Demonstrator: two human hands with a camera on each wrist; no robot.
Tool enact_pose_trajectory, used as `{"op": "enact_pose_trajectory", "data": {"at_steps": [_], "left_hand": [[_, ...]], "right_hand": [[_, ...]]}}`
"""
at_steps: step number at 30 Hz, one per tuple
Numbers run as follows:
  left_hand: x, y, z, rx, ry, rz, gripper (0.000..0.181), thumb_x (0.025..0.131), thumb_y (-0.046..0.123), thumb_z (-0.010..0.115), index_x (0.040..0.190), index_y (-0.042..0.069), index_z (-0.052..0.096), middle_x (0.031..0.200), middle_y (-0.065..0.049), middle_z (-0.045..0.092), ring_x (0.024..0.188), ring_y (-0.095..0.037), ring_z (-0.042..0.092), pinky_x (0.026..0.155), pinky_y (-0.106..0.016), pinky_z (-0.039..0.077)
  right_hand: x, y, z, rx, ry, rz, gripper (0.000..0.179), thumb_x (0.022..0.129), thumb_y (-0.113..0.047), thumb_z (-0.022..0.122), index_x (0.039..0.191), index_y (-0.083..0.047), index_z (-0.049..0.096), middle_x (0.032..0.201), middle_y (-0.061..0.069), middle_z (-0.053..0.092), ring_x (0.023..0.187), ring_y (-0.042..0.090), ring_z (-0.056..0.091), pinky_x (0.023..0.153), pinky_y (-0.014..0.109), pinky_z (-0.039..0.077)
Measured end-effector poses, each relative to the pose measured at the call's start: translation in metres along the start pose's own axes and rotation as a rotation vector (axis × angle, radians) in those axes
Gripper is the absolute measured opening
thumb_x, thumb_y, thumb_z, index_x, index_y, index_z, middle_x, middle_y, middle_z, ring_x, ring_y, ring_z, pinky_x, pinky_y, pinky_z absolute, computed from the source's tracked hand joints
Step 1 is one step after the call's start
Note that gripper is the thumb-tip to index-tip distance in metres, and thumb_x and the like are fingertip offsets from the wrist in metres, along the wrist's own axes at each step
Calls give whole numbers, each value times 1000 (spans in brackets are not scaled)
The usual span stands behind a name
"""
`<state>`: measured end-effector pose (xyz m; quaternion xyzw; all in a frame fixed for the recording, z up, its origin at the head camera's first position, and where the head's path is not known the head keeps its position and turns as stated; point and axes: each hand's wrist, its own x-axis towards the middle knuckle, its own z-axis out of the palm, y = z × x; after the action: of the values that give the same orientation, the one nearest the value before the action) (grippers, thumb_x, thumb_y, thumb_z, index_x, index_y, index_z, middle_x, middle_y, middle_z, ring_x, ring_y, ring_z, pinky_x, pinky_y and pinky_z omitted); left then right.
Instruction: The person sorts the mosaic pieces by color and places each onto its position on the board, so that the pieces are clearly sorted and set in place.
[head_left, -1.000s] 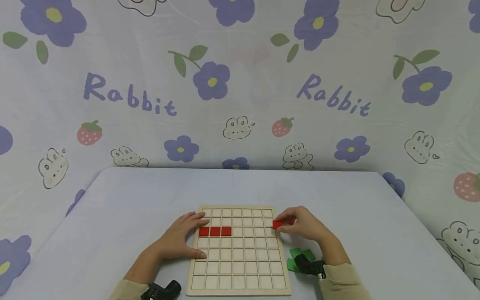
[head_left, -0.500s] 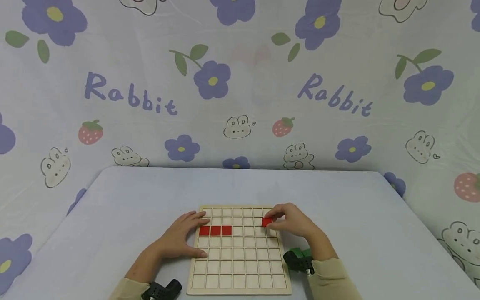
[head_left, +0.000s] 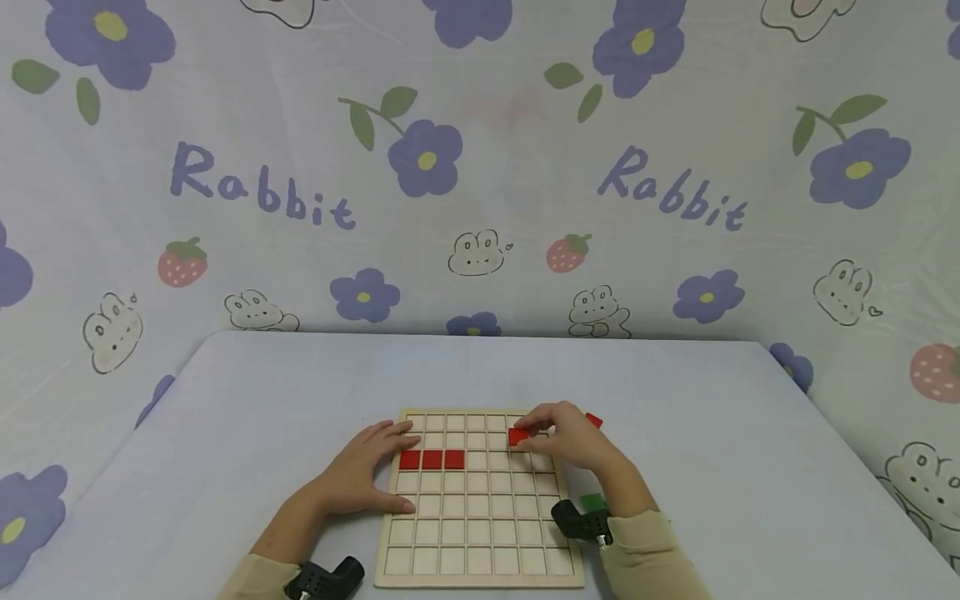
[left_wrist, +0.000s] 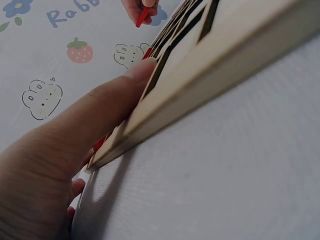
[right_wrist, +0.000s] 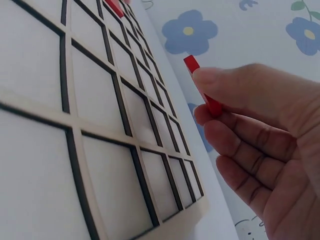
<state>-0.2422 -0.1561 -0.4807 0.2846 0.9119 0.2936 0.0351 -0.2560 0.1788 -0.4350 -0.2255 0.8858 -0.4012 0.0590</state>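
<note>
A wooden grid board lies on the white table, with three red square tiles side by side in one row at its left. My left hand rests on the board's left edge, fingers spread and thumb lying over the rim, as the left wrist view also shows. Over the upper right cells, my right hand pinches another red square tile between thumb and fingers. In the right wrist view this tile is seen nearly edge-on, raised above the grid.
Beyond my right hand, a red tile lies on the table. A green tile shows beside the board's right edge, partly covered by my right wrist and its camera. A patterned cloth hangs behind the table.
My right hand has carried the red tile leftward from beyond the board's right edge to over the upper right cells. A red tile behind that hand has come into fuller view. My left hand stays put.
</note>
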Motion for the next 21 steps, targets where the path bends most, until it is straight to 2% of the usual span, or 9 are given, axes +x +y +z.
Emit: {"op": "enact_pose_trajectory", "data": {"at_steps": [12, 21], "left_hand": [[1, 1, 0, 9, 0, 0, 89, 62, 59, 77, 136, 20, 48, 150, -3, 35, 141, -34, 22, 112, -58, 19], [0, 0, 1, 5, 2, 2, 89, 62, 60, 76, 137, 20, 47, 150, -3, 34, 141, -34, 22, 112, -58, 19]], "right_hand": [[6, -8, 6, -13, 2, 9, 28, 82, -18, 71, 105, -3, 69, 102, 9, 69, 92, 22, 63, 75, 29, 52], [14, -15, 16, 17, -42, -25, 27, 81, -18, 72, 104, -3, 70, 103, 10, 68, 90, 18, 60, 74, 24, 50]]}}
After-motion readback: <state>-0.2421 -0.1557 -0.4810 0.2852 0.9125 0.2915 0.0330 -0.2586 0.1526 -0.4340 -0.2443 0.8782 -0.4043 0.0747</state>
